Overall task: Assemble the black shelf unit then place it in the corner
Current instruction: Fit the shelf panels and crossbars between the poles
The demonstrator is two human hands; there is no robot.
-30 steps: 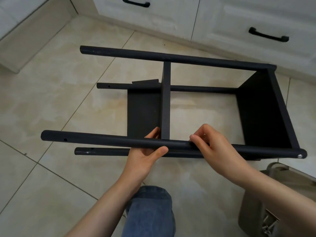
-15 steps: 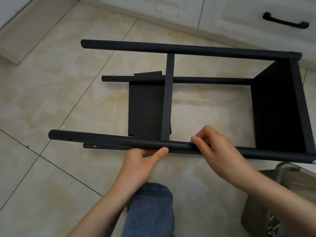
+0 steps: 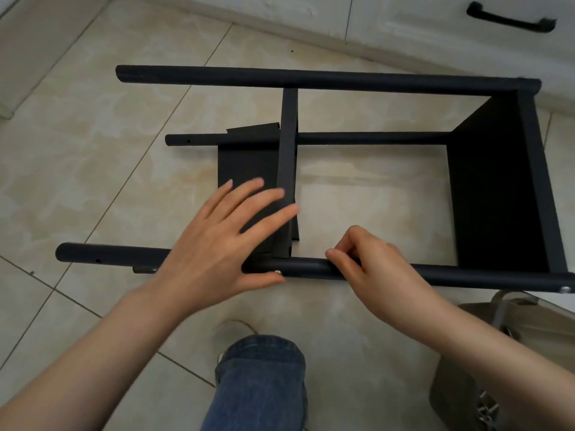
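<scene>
Head: four poles (image 3: 311, 79), two hands (image 3: 214, 247).

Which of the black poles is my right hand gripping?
The nearest pole, the long one closest to your knee. Your right hand curls its fingers over it; the far pole by the cabinets and the middle pole are untouched.

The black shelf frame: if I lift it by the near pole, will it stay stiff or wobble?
Probably wobbly: the near pole and the others are joined only at the middle panel and end panel, left ends free. Likely heavier toward the end panel, so it may dip there.
</scene>
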